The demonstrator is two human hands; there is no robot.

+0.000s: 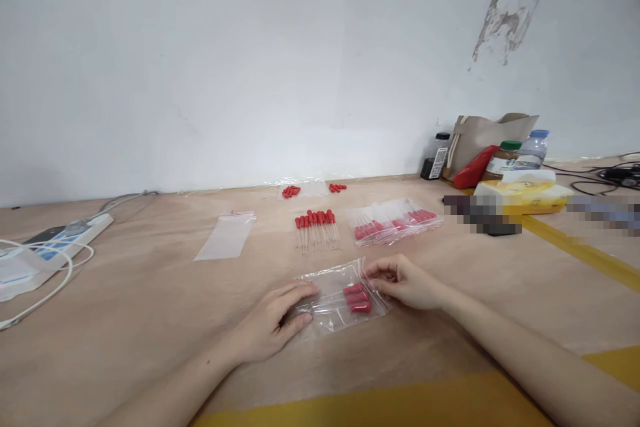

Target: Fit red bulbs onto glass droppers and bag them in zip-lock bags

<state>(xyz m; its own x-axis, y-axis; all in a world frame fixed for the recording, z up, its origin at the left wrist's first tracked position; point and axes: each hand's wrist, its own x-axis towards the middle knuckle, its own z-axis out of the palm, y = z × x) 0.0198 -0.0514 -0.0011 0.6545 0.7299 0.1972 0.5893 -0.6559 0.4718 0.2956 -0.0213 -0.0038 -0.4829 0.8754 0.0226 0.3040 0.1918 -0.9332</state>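
A clear zip-lock bag (330, 327) lies on the table in front of me, with several red-bulbed droppers (357, 298) inside, bulbs toward its right end. My right hand (400, 282) pinches the zip edge at that end. On the bag's left end rests my left hand (280, 317), fingers stretched out and thumb apart from them. Just beyond, a row of loose droppers (316, 223) with red bulbs lies with tips toward me. Filled bags of droppers (395, 221) are stacked to its right. A flat bag (227, 237) with nothing visible inside lies to the left.
Loose red bulbs (291, 192) lie on clear plastic by the wall. At left is a power strip (75, 240) with white cables. At right stand a dark bottle (436, 157), a beige bag (480, 140), jars and a tissue pack (523, 193). Yellow tape (585, 257) crosses the table.
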